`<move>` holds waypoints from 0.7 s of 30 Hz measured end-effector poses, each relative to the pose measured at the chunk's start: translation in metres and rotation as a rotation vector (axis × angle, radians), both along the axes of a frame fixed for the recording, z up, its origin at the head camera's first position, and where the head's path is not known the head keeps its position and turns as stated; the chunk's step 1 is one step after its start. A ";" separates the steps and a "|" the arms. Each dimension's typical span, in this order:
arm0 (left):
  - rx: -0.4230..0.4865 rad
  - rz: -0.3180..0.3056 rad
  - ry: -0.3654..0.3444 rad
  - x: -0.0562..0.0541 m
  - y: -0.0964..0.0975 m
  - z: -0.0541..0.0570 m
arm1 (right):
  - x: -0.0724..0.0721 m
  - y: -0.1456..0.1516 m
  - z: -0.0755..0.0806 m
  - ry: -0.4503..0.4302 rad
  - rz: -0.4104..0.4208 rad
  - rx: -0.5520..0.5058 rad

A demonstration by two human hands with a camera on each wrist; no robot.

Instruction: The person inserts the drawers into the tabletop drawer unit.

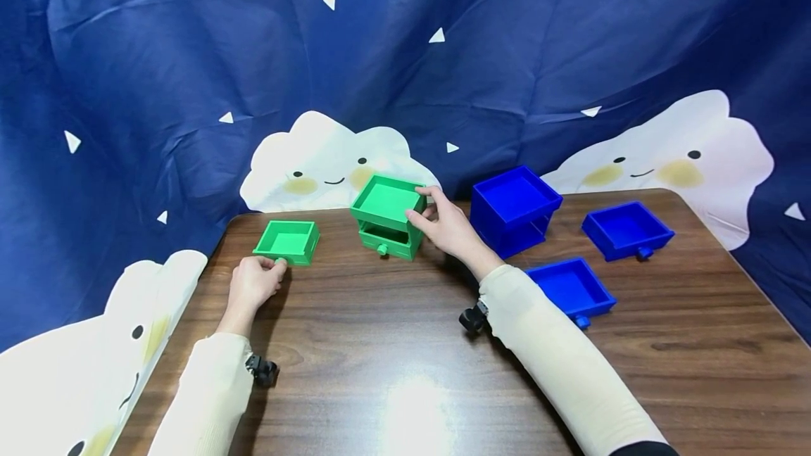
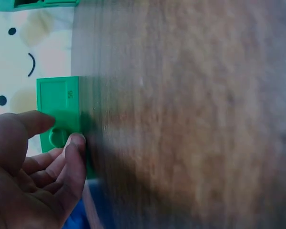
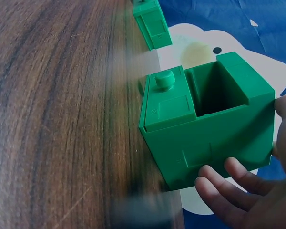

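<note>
At the left, a small green drawer (image 1: 287,239) lies on the table with its round knob toward me. My left hand (image 1: 253,281) is at its front; in the left wrist view the thumb and a fingertip pinch either side of the knob (image 2: 58,137). A green cabinet (image 1: 388,204) stands at the back middle, with an open slot above a lower drawer (image 1: 388,243) fitted inside. My right hand (image 1: 451,227) holds the cabinet's right side by the top edge. In the right wrist view, its fingertips (image 3: 207,174) rest against the side wall (image 3: 219,145).
Right of the green cabinet stands a blue cabinet (image 1: 516,206) with an open front. One blue drawer (image 1: 627,229) lies at the far right, another blue drawer (image 1: 570,286) beside my right forearm. A dark blue cloud-patterned curtain (image 1: 405,55) hangs behind the wooden table (image 1: 355,343).
</note>
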State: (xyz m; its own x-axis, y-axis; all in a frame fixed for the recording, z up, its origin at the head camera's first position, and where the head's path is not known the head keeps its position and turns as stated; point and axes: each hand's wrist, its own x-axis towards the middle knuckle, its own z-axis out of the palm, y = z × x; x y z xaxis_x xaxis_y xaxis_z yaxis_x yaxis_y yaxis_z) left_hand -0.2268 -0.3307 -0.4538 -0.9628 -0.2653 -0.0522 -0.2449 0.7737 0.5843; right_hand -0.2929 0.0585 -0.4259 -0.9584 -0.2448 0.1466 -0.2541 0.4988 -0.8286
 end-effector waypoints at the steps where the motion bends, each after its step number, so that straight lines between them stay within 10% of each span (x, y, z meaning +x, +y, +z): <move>1: -0.004 -0.001 -0.006 -0.001 0.000 0.000 | 0.000 0.000 0.000 -0.002 -0.001 -0.002; 21: -0.034 0.014 0.051 -0.004 0.004 -0.002 | -0.001 0.001 -0.001 0.008 0.018 -0.004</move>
